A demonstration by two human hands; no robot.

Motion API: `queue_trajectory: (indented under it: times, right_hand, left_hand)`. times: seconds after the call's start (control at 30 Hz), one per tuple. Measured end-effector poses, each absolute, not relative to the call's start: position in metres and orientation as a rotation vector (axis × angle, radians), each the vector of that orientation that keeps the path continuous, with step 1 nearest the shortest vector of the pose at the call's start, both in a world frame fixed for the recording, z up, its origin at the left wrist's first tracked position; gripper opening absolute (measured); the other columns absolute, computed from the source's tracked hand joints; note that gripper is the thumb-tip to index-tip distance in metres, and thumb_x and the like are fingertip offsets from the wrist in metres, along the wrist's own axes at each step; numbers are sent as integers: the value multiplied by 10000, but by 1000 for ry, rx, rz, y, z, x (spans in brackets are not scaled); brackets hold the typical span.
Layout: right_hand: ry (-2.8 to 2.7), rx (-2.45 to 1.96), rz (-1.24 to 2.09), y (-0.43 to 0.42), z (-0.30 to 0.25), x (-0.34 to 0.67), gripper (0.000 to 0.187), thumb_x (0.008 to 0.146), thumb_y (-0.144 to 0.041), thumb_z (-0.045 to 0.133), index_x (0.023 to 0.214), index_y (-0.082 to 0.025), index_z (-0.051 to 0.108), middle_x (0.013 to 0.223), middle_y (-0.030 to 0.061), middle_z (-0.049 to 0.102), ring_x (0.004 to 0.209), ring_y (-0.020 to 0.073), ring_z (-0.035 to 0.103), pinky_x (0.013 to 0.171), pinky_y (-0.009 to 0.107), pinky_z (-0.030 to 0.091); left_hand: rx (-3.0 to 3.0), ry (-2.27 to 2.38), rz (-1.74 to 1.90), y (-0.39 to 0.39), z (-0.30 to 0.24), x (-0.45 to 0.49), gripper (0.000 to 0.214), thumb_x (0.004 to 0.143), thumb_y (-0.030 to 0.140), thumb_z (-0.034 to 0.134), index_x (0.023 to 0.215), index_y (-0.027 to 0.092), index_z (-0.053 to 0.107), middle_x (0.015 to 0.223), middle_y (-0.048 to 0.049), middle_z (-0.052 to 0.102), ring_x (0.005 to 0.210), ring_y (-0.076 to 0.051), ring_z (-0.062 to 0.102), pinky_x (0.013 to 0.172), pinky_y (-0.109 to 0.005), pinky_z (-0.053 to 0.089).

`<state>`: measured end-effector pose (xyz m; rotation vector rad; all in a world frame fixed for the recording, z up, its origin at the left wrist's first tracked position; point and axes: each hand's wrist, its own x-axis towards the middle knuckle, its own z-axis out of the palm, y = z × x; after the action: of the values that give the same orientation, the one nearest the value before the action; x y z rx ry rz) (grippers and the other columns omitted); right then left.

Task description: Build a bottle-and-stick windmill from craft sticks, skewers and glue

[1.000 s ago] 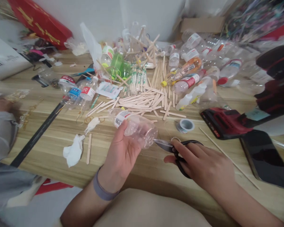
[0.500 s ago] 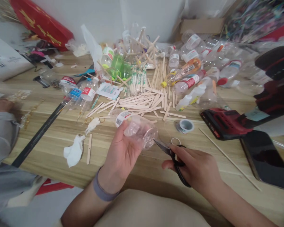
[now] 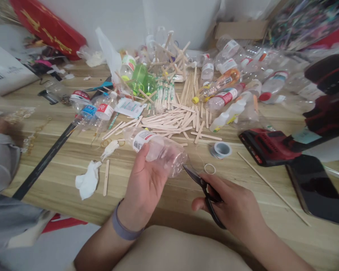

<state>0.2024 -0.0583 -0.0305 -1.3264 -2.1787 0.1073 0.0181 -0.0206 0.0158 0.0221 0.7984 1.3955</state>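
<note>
A clear plastic bottle with a white label lies tilted in my left hand, whose fingers are wrapped round it from below and behind. Its base end points right, towards the scissors. My right hand grips black-handled scissors, their tips right beside the bottle's base; whether they touch it I cannot tell. Just past the bottle, flat wooden craft sticks lie in a loose pile. A small ring rests on the table near the scissors, below a grey spool.
Several empty bottles crowd the table's back right. At right are a red and black power tool, a phone and a thin stick. Crumpled tissue and a long black bar lie left, near another person's sleeve.
The bottle has turned slightly in my left hand, so its label end reaches further left. The scissors have shifted a little down and left with my right hand.
</note>
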Motion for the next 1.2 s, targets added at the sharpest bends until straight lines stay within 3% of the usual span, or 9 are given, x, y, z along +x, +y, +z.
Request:
queue_trajectory:
  times: [0.2,0.37,0.73,1.03,1.2]
  right_hand:
    - [-2223,-1348,110,-59,-26,200,608,896,-717,389,962,-183,671,600,8,607,456,150,572,416,242,388]
    - [-2185,-1348,259,-60,-25,198,595,904,-709,379,927,-186,662,518,-30,568,380,111,504,396,209,367]
    - [-2202,-1304,88,-58,-24,196,580,934,-674,356,826,-188,652,467,-40,566,350,98,526,384,199,334]
    - [-1994,-1356,549,-63,-33,189,542,871,-706,472,790,-203,657,455,-47,545,377,106,494,376,190,372]
    - [-1642,-1263,827,-67,-37,188,619,810,-787,433,892,-206,632,506,-42,520,389,114,462,362,221,346]
  left_hand:
    - [15,824,1432,-23,16,19,247,985,268,491,1136,132,632,1056,-91,707,955,-225,699,982,-417,531]
    - [20,845,1437,-23,16,20,237,974,289,512,1074,126,652,1012,-92,715,935,-215,703,982,-394,531]
    - [9,867,1441,-24,14,20,236,985,284,491,1060,143,665,1031,-82,720,959,-199,697,982,-369,536]
    - [-1,817,1449,-22,14,21,242,989,283,478,1084,136,645,1031,-88,705,936,-219,697,979,-421,527]
    - [-37,811,1416,-19,13,21,232,981,280,486,1074,141,647,1020,-87,708,959,-238,696,986,-433,520]
